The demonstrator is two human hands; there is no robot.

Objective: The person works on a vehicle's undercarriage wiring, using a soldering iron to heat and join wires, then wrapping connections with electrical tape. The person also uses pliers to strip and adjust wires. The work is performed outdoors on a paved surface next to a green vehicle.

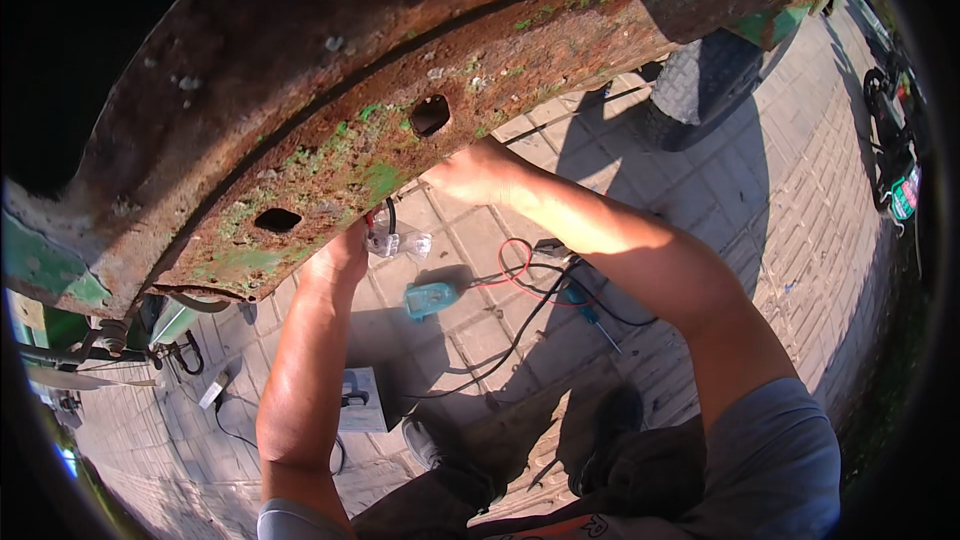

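Rusty panel (380,110): curved steel edge with flaking green paint and two punched holes, arching across the far left.
Left hand (340,258): reaches up under the panel's rim; fingers hidden, so I cannot tell its grip.
Clear connector (398,242): hangs with red and black leads just right of that hand.
Right hand (478,172): pressed to the rim near the right hole, grip unclear.
Multimeter (430,298): teal, on the paving below, leads trailing right.
Advice: likely best to brace against the rim and keep the leads slack.
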